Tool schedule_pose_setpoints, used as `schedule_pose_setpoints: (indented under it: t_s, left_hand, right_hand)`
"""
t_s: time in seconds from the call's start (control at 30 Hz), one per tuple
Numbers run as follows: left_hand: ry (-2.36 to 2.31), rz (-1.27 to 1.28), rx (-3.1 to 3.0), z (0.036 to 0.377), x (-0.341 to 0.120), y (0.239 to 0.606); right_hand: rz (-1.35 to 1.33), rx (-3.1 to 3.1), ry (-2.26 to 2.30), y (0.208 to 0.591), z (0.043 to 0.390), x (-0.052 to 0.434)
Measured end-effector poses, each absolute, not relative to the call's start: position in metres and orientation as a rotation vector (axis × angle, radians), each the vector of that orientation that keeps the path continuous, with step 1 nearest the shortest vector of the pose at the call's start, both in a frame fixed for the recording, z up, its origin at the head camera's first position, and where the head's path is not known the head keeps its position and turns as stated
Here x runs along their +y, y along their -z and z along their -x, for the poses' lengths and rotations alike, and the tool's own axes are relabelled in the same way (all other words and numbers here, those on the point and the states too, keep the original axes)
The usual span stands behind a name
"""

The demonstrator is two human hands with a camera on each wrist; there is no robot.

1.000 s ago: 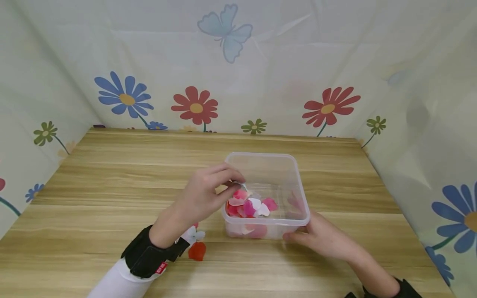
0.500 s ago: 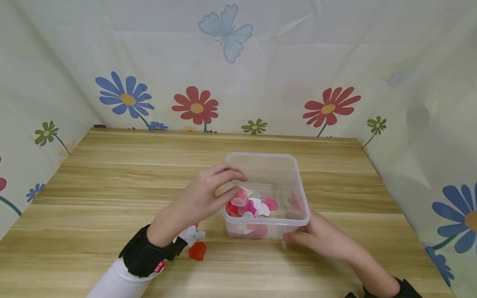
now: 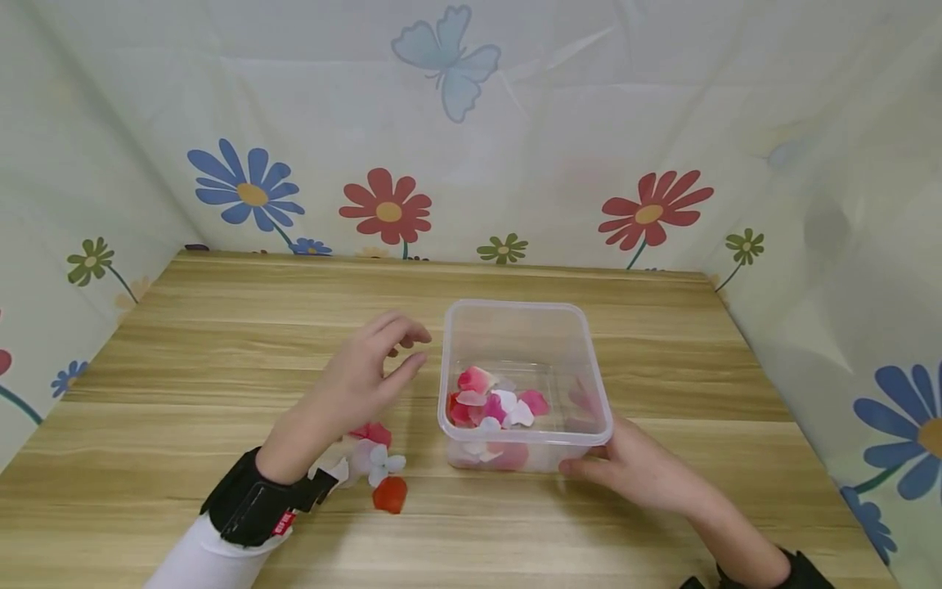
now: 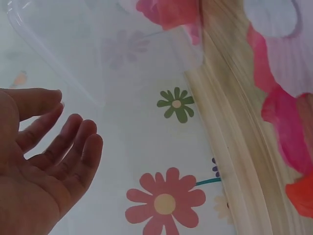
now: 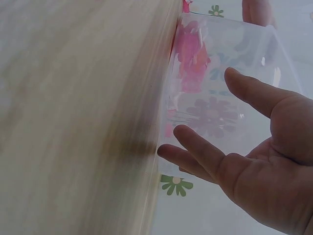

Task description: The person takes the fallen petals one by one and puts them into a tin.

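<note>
A clear plastic box [image 3: 526, 440] without a lid stands on the table, with several pink, red and white flower petals [image 3: 491, 405] at its left side. My left hand [image 3: 361, 376] hovers just left of the box, fingers loosely bent and holding nothing; the left wrist view shows its palm and apart fingertips. Below that hand lie more loose petals [image 3: 379, 462], white and pink, plus an orange-red petal [image 3: 389, 495]; the forearm partly covers this group. At the box's near right corner my right hand [image 3: 640, 470] rests with extended thumb and fingers against the wall.
The wood-grain table [image 3: 243, 327] is bounded at the back and sides by a white sheet [image 3: 545, 147] printed with flowers and a butterfly. Black bands [image 3: 253, 503] circle both wrists.
My left hand has released a white petal into the box, then drawn out leftward and down over the table. The right hand and the box have stayed in place.
</note>
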State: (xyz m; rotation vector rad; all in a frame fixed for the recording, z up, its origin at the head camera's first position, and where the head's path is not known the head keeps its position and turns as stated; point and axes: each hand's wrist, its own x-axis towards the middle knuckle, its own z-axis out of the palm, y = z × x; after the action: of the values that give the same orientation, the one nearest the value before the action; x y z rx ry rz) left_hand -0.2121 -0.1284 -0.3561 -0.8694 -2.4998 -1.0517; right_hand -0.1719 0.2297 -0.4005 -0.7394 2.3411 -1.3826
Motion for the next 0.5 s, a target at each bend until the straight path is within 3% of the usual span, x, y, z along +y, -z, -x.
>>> schedule_pose_setpoints:
  t_s: [0.5]
  left_hand:
    - [0.793,0.824,-2.964,0.216,-0.162,0.37]
  right_hand:
    - [0.73,2.31,1.388,0.398,0.172,0.229]
